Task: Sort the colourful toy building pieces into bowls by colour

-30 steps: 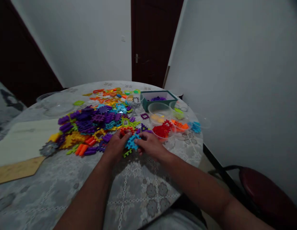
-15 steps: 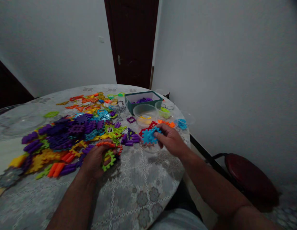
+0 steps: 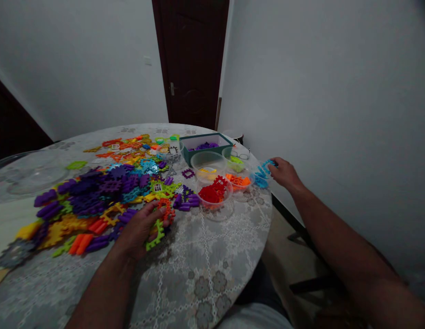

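My left hand (image 3: pixel 138 230) is closed around a few toothed plastic building pieces. A lime-green building piece (image 3: pixel 155 236) sticks out below its fingers, and an orange building piece (image 3: pixel 167 210) shows at the fingertips. At the right edge of the table my right hand (image 3: pixel 287 176) pinches a blue building piece (image 3: pixel 266 167). It is held at a clear tub with other blue pieces (image 3: pixel 260 181) in it. Beside this stand a clear tub of orange pieces (image 3: pixel 238 182) and another of red pieces (image 3: pixel 213 191).
A large mixed pile of building pieces (image 3: pixel 95 192) covers the table's left side. Behind the tubs stands a green-edged box (image 3: pixel 188 156) with purple pieces (image 3: pixel 205 145). Further tubs hold yellow (image 3: pixel 207 173) and lime pieces (image 3: pixel 236 163). Glasses (image 3: pixel 240 155) lie behind.
My right hand has moved right with the blue piece, from in front of the red pieces to the tub of blue pieces. My left hand has turned slightly, showing more of the orange piece.
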The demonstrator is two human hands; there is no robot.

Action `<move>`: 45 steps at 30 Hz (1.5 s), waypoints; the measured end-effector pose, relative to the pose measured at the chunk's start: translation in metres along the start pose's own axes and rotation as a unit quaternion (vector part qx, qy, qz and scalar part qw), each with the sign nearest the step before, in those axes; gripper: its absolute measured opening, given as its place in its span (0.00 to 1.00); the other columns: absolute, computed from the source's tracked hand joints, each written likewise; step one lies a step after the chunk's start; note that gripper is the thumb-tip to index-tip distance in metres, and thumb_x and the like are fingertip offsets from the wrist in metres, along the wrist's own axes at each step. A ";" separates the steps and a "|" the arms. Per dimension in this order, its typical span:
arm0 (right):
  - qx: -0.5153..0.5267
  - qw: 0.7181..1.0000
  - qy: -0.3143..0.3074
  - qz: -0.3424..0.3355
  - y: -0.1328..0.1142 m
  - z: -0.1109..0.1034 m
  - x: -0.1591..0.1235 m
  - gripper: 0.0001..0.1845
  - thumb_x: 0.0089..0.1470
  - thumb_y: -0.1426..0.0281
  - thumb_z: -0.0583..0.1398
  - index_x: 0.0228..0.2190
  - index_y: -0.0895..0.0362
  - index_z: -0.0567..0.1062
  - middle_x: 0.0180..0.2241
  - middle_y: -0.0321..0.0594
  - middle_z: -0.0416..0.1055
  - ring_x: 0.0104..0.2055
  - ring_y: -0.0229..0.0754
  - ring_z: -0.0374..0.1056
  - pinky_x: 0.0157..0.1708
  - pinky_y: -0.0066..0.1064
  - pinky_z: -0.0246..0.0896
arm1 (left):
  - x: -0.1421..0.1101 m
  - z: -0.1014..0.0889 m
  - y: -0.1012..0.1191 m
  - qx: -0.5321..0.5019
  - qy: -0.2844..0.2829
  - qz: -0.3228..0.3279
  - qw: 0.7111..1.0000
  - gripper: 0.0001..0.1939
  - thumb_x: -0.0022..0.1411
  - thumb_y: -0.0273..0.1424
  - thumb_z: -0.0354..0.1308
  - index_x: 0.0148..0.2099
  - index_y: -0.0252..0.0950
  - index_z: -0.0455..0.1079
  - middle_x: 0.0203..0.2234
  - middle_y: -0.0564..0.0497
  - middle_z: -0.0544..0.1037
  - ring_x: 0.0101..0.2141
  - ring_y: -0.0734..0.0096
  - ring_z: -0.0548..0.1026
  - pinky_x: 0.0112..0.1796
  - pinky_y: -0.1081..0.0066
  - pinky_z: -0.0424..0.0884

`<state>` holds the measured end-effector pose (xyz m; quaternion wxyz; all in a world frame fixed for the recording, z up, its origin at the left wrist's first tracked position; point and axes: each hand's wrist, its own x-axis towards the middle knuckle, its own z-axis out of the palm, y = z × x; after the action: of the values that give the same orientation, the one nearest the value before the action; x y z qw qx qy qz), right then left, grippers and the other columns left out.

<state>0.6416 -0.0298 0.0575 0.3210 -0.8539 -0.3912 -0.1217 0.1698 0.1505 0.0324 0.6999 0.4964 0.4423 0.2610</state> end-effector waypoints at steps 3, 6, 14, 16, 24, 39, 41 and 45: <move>0.005 1.000 0.002 0.005 -0.002 0.007 -0.006 0.24 0.60 0.64 0.56 0.52 0.61 0.81 0.42 0.52 0.83 0.37 0.47 0.77 0.41 0.36 0.70 | 0.001 0.001 0.000 0.014 0.002 0.007 1.000 0.27 0.54 0.42 0.73 0.53 0.41 0.74 0.25 0.53 0.78 0.20 0.76 0.68 0.17 0.82 0.50; 0.015 1.000 0.013 0.009 -0.006 0.011 -0.010 0.24 0.59 0.65 0.56 0.51 0.60 0.82 0.44 0.52 0.83 0.39 0.49 0.78 0.43 0.39 0.71 | 0.002 0.001 -0.001 0.010 -0.005 0.008 1.000 0.25 0.54 0.42 0.73 0.52 0.40 0.75 0.27 0.51 0.79 0.21 0.75 0.71 0.17 0.82 0.50; 0.019 0.998 0.054 -0.003 -0.035 0.008 -0.030 0.22 0.58 0.66 0.55 0.47 0.58 0.83 0.39 0.49 0.83 0.37 0.51 0.77 0.46 0.44 0.71 | -0.002 0.003 -0.006 -0.041 0.013 0.008 0.999 0.21 0.61 0.37 0.71 0.55 0.42 0.76 0.33 0.48 0.81 0.27 0.71 0.76 0.19 0.81 0.54; 0.049 0.997 0.052 -0.020 -0.059 0.008 -0.045 0.20 0.59 0.65 0.56 0.46 0.55 0.84 0.35 0.46 0.82 0.34 0.49 0.76 0.43 0.42 0.71 | -0.001 0.004 -0.007 -0.060 0.014 0.016 0.998 0.21 0.60 0.37 0.71 0.55 0.42 0.76 0.38 0.46 0.82 0.29 0.69 0.78 0.19 0.80 0.56; 0.265 0.917 -0.167 -0.249 -0.204 0.026 -0.142 0.15 0.68 0.65 0.59 0.53 0.52 0.80 0.49 0.45 0.82 0.44 0.46 0.78 0.46 0.40 0.73 | -0.003 0.003 -0.010 -0.018 -0.035 0.034 0.999 0.23 0.59 0.41 0.71 0.55 0.44 0.76 0.43 0.46 0.82 0.29 0.71 0.78 0.19 0.81 0.55; 0.232 0.952 -0.100 -0.172 -0.200 0.034 -0.124 0.22 0.67 0.67 0.58 0.59 0.53 0.76 0.45 0.44 0.81 0.40 0.45 0.76 0.46 0.38 0.71 | -0.005 0.002 -0.001 -0.063 -0.020 0.062 0.996 0.18 0.62 0.44 0.70 0.50 0.39 0.80 0.37 0.48 0.79 0.27 0.76 0.74 0.18 0.83 0.56; 0.166 0.971 -0.055 -0.164 -0.177 0.027 -0.101 0.23 0.66 0.66 0.58 0.59 0.55 0.77 0.45 0.46 0.82 0.41 0.47 0.77 0.47 0.40 0.71 | -0.006 0.002 0.000 -0.096 -0.009 0.066 0.993 0.16 0.66 0.43 0.66 0.48 0.38 0.79 0.37 0.47 0.79 0.26 0.76 0.75 0.16 0.83 0.54; 0.051 0.985 -0.015 -0.166 -0.131 0.025 -0.064 0.23 0.63 0.65 0.58 0.57 0.58 0.79 0.45 0.50 0.82 0.42 0.51 0.78 0.49 0.43 0.72 | -0.004 0.002 -0.001 -0.162 -0.004 0.056 0.985 0.18 0.72 0.45 0.58 0.45 0.35 0.78 0.36 0.45 0.78 0.25 0.75 0.75 0.14 0.83 0.54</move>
<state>0.5006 0.0122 0.0683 0.3333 -0.7616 -0.5377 -0.1406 0.1700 0.1464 0.0334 0.7572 0.4017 0.3630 0.3653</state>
